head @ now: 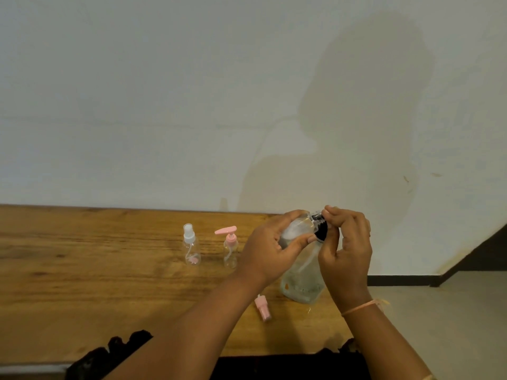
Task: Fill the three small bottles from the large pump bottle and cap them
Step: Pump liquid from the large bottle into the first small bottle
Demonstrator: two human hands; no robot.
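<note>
Your left hand (271,248) clasps the pump bottle (301,283) steady so your right hand (348,248), pinching its black collar (321,229), can unscrew it.

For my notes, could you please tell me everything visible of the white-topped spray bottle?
The spray bottle is small, seemingly clear plastic, with a white spray head. A thin tube curls down inside to something pink near the base; it looks empty. It stands upright, capped, on the wooden table, left of the pink-pump bottle and apart from it. Only the table touches it.
</note>
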